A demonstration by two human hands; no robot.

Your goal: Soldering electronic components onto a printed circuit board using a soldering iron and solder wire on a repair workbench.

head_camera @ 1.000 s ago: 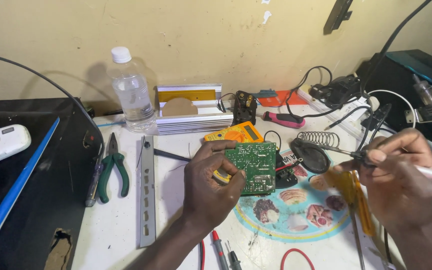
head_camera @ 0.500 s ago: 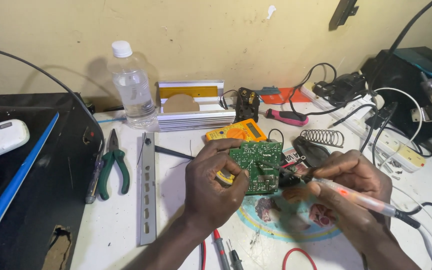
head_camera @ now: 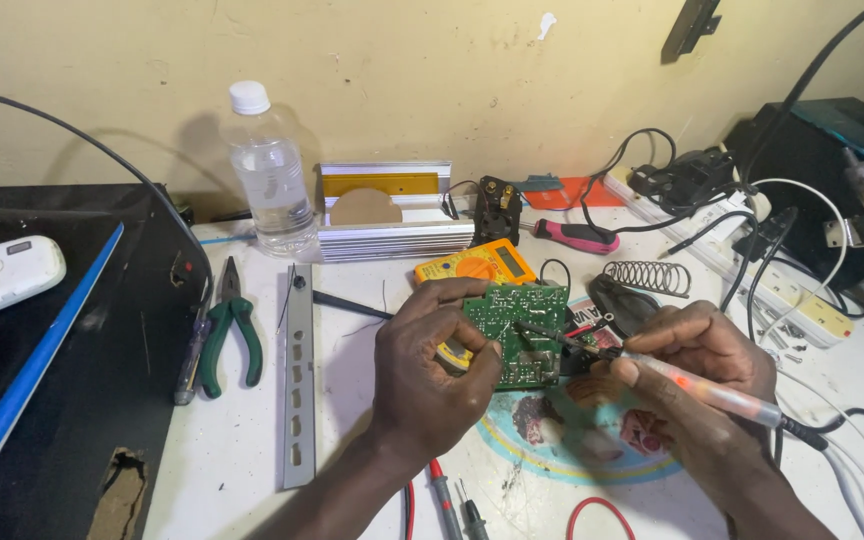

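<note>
A cluttered white surface [head_camera: 242,470] holds green-handled pliers [head_camera: 230,335] and a metal strip [head_camera: 298,380] at left, a clear water bottle [head_camera: 269,175] and yellow multimeter [head_camera: 474,264] behind, and tangled cables at right. At centre, the left hand [head_camera: 430,375] closes its fingers around a green circuit board [head_camera: 514,330], tilting it upright just above the surface. The right hand [head_camera: 697,365] grips a soldering iron [head_camera: 692,385] like a pen, its tip touching the board's face.

The head camera looks steeply down, close over the white workbench [head_camera: 252,470] (wall just behind).
</note>
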